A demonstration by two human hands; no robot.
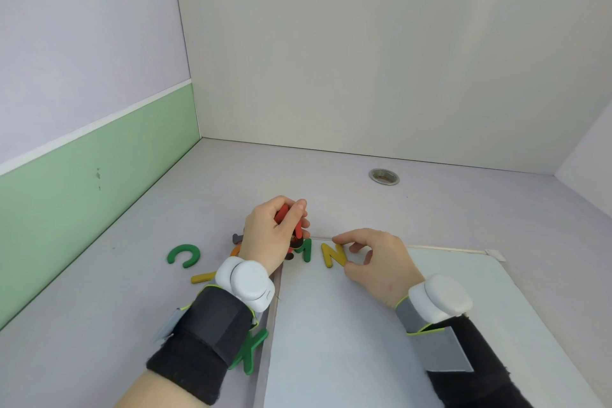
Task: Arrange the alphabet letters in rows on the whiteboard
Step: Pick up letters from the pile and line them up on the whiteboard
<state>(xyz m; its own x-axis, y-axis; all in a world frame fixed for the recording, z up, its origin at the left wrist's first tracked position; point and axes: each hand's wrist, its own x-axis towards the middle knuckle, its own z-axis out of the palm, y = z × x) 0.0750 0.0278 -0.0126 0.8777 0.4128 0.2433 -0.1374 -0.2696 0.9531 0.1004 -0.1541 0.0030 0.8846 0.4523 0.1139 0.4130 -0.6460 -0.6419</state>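
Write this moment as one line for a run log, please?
left hand: holds red letters | right hand: places yellow N on whiteboard beside green M | off board: green C, green K

m (306, 254) left of n (333, 255) — both on whiteboard (347, 325)

The near and right part of the whiteboard (381, 341) is lying open. Both hands are crowding its far left corner, beside letters M (306, 251) and N (332, 255). Loose letters C (183, 255) and K (253, 353) are blocking the left worktop (463, 209).
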